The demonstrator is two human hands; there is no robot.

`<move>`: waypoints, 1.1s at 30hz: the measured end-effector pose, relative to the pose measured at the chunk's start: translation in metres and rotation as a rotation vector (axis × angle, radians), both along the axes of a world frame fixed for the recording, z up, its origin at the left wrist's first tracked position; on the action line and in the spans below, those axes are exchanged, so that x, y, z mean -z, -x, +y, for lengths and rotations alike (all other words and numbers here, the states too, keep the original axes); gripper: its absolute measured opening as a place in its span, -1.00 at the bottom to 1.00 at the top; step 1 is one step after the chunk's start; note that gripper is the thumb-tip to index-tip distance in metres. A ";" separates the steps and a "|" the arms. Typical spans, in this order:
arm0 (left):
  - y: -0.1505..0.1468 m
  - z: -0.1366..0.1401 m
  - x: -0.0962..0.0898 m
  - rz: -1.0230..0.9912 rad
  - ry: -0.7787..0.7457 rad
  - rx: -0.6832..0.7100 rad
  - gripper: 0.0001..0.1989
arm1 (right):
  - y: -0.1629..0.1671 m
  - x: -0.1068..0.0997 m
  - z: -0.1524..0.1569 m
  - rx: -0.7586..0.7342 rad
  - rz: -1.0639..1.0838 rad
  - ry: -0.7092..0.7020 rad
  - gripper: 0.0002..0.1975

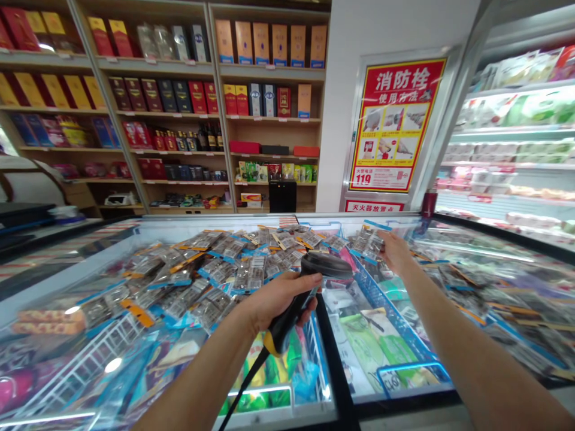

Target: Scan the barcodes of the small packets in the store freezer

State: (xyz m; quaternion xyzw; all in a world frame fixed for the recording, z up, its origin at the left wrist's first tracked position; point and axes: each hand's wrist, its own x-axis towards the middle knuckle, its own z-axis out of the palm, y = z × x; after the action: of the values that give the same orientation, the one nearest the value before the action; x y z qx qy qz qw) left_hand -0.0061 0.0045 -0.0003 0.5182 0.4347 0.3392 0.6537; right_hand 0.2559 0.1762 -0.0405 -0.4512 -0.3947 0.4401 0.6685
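My left hand is wrapped round the handle of a black barcode scanner, whose head points right. A dark cord runs down from its yellow-trimmed base. Farther right, my right hand pinches the edge of a small clear packet with a blue top strip and dark contents. Left of the scanner, many similar packets with orange or blue strips lie piled on the freezer's glass top.
Under the glass, a blue wire basket and a white wire basket divide bagged goods. A black frame bar runs between the panes. Behind stand shelves of boxes, a red poster and a lit refrigerated display.
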 end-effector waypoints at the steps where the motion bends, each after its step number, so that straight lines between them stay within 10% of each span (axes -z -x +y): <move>1: 0.000 0.000 0.000 0.002 -0.002 0.015 -0.60 | 0.000 0.000 0.000 0.000 0.011 0.000 -0.92; 16: 0.006 0.002 -0.003 -0.039 0.016 -0.033 -0.62 | 0.005 0.002 -0.008 0.162 -0.424 -0.219 -0.85; 21: 0.010 0.004 -0.004 -0.040 -0.008 -0.072 -0.64 | 0.033 0.026 -0.017 -0.063 -0.730 -0.295 -0.95; 27: 0.013 0.005 -0.003 -0.044 0.017 -0.081 -0.63 | 0.057 0.047 -0.013 -0.176 -0.514 -0.106 -0.89; 33: 0.013 0.004 -0.005 -0.038 0.022 -0.084 -0.64 | 0.032 0.018 -0.005 -0.039 -0.052 -0.031 -0.87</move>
State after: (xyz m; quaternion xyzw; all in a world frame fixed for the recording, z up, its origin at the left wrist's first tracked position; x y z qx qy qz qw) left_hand -0.0193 0.0087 0.0047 0.4856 0.4473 0.3714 0.6529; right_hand 0.2242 0.1714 -0.0584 -0.4443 -0.4273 0.4352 0.6561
